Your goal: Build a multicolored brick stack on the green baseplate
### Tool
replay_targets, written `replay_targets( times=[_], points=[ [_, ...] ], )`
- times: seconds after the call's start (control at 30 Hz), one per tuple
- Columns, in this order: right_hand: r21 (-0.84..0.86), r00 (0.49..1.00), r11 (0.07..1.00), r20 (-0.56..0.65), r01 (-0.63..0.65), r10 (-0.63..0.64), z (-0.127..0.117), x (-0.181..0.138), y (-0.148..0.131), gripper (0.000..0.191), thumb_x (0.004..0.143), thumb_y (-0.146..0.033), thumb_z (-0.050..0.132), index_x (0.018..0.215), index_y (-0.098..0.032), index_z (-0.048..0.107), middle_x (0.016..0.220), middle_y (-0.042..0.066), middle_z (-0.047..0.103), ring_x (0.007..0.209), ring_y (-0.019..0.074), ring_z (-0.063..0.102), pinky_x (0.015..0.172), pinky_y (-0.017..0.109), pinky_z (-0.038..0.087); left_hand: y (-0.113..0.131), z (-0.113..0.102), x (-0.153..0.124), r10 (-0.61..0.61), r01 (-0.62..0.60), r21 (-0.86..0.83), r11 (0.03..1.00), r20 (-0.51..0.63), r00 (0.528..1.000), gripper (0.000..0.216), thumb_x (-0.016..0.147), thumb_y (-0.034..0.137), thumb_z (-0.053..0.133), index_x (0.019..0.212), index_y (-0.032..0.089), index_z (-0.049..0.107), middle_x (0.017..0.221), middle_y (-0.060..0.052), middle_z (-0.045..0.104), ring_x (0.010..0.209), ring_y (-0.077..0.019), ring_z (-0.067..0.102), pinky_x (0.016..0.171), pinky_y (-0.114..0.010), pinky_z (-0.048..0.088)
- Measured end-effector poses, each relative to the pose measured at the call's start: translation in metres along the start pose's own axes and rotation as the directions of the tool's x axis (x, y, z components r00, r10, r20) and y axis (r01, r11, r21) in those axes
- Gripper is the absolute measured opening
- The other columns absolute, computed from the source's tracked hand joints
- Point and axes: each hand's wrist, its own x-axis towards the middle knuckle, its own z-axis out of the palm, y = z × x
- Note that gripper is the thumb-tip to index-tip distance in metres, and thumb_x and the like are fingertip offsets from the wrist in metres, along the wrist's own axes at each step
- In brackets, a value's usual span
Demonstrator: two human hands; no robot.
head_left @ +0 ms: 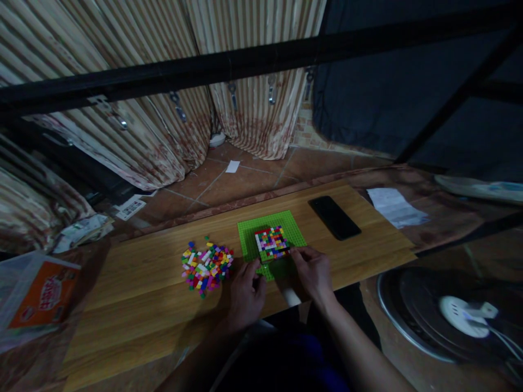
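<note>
A green baseplate (292, 231) lies on a wooden board (143, 294). On it stands a square block of small multicoloured bricks (271, 243). My right hand (312, 272) rests at the block's near right corner, fingers curled and touching its edge. My left hand (245, 291) sits at the plate's near left corner, fingers curled in; whether it holds a brick is hidden. A loose pile of coloured bricks (206, 265) lies just left of the plate, close to my left hand.
A black phone (334, 217) lies on the board right of the plate. A sheet of paper (395, 207) lies further right, a round fan (453, 318) sits lower right, an orange package (43, 296) at the left. A black bar (245, 62) crosses overhead.
</note>
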Motion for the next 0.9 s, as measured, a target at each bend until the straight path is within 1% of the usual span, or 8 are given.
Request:
replay_targets(
  times=[0.23,0.37,0.43,0.5,0.57,0.67,0.77,0.9],
  points=[
    [0.076,0.997,0.997,0.074,-0.032,0.026,-0.003,0.004,0.009,0.038,0.080,-0.051,0.060,0.081,-0.017,0.075,0.081,0.008,0.075,0.075,0.0253,0.068,0.068,0.034,0.050,-0.001,0.001,0.001,0.016,-0.016,0.000,1.000,-0.031,0.999,0.039,0.082,0.016,0.051,0.121,0.020,0.056,0.096,-0.004,0.061,0.077,-0.0122,0.059,0.066,-0.024,0.049],
    [0.127,1.000,0.992,0.025,-0.015,0.012,-0.003,0.011,0.011,0.043,0.082,-0.054,0.057,0.087,-0.014,0.074,0.082,0.009,0.074,0.080,0.0253,0.068,0.071,0.035,0.050,-0.002,0.001,0.001,0.018,-0.018,0.001,1.000,-0.060,0.998,0.041,0.082,0.014,0.051,0.123,0.019,0.054,0.094,-0.004,0.061,0.078,-0.0128,0.059,0.070,-0.027,0.050],
    [0.125,0.999,0.992,-0.003,0.034,-0.034,-0.002,0.016,0.007,0.044,0.083,-0.053,0.056,0.092,-0.013,0.072,0.089,0.011,0.073,0.085,0.0258,0.067,0.075,0.036,0.051,-0.003,0.001,0.000,0.022,-0.021,0.003,1.000,-0.058,0.998,0.046,0.081,0.014,0.051,0.127,0.019,0.052,0.093,-0.004,0.062,0.077,-0.0129,0.059,0.072,-0.028,0.051],
    [0.066,0.990,0.988,0.019,0.138,-0.140,0.000,0.023,-0.001,0.045,0.086,-0.052,0.053,0.101,-0.013,0.070,0.100,0.013,0.071,0.091,0.0261,0.066,0.080,0.038,0.051,-0.003,0.002,-0.001,0.031,-0.030,0.004,1.000,-0.053,0.998,0.050,0.081,0.014,0.052,0.131,0.020,0.049,0.094,-0.004,0.063,0.077,-0.0131,0.059,0.073,-0.029,0.051],
    [-0.054,0.956,0.957,0.090,0.286,-0.280,0.004,0.031,-0.013,0.044,0.090,-0.049,0.049,0.109,-0.015,0.068,0.108,0.014,0.068,0.100,0.0265,0.063,0.087,0.040,0.050,-0.003,0.003,-0.001,0.041,-0.041,0.008,0.999,-0.050,0.998,0.053,0.080,0.014,0.052,0.132,0.021,0.048,0.096,-0.004,0.063,0.078,-0.0136,0.060,0.075,-0.030,0.052],
    [-0.252,0.875,0.843,0.233,0.475,-0.424,0.021,0.044,-0.035,0.045,0.094,-0.044,0.041,0.122,-0.015,0.062,0.122,0.016,0.062,0.118,0.0285,0.054,0.101,0.044,0.042,-0.004,0.005,-0.001,0.048,-0.048,0.010,0.999,-0.056,0.997,0.054,0.079,0.013,0.052,0.131,0.022,0.049,0.102,-0.005,0.064,0.080,-0.0140,0.060,0.076,-0.031,0.053],
    [-0.399,0.833,0.740,0.377,0.541,-0.405,0.045,0.052,-0.049,0.051,0.095,-0.045,0.039,0.132,-0.013,0.054,0.138,0.018,0.051,0.131,0.0321,0.042,0.106,0.050,0.034,-0.005,0.006,-0.001,0.052,-0.052,-0.005,0.999,-0.057,0.997,0.051,0.079,0.013,0.051,0.129,0.021,0.051,0.108,-0.006,0.064,0.080,-0.0134,0.061,0.076,-0.031,0.053],
    [-0.496,0.783,0.641,0.548,0.586,-0.293,0.071,0.053,-0.048,0.059,0.096,-0.052,0.033,0.138,-0.012,0.048,0.145,0.019,0.044,0.138,0.0338,0.033,0.110,0.057,0.021,-0.006,0.006,-0.002,0.069,-0.070,-0.030,0.997,-0.045,0.997,0.049,0.079,0.012,0.049,0.127,0.021,0.052,0.111,-0.007,0.063,0.080,-0.0134,0.062,0.074,-0.029,0.054]
  ],
)
